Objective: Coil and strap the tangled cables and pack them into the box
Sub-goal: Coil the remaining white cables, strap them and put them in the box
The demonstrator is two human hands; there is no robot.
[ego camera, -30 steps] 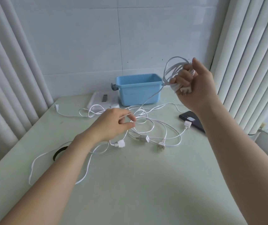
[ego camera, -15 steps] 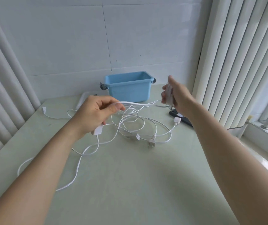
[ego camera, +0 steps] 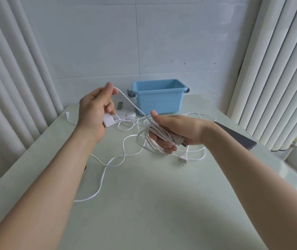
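Note:
My right hand (ego camera: 173,130), palm up, holds a bundle of coiled white cable (ego camera: 162,135) across its fingers, with a plug end sticking out near the wrist. From the bundle a taut strand runs up to my left hand (ego camera: 95,109), which pinches the cable between thumb and fingertip; a white inline switch (ego camera: 108,121) hangs below its palm. More tangled white cable (ego camera: 126,150) lies loose on the table, with a two-pin plug (ego camera: 183,158) at the front right. The blue box (ego camera: 159,98) stands open at the table's back.
A dark phone (ego camera: 237,137) lies at the right, partly under my right forearm. White items (ego camera: 126,114) with a small grey piece lie left of the box. Curtains hang on both sides; a tiled wall is behind. The pale green table (ego camera: 144,204) stretches toward me.
My right hand has dropped from raised to low over the table and turned palm up with the coil. My left hand has risen, drawing a strand taut between the hands.

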